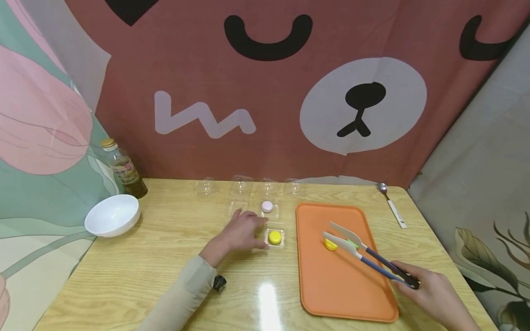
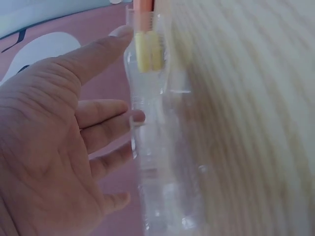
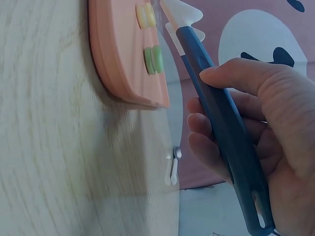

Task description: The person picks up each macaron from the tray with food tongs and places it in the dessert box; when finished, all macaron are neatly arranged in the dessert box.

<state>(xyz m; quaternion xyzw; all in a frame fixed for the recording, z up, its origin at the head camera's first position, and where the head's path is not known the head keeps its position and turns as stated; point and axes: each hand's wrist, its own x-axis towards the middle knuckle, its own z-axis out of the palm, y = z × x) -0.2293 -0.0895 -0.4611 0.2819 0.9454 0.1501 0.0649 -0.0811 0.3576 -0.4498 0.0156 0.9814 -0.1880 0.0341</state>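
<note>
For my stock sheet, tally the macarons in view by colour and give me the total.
Yellow macarons: 2, one of them on the orange tray
Green macaron: 1, also on that tray
Pale pink macaron: 1, off the tray
Total: 4

orange tray [image 1: 339, 289], blue-handled tongs [image 3: 216, 108], yellow macaron [image 1: 275, 237], pale pink macaron [image 1: 267, 206], wood-grained table [image 1: 165, 234]
</note>
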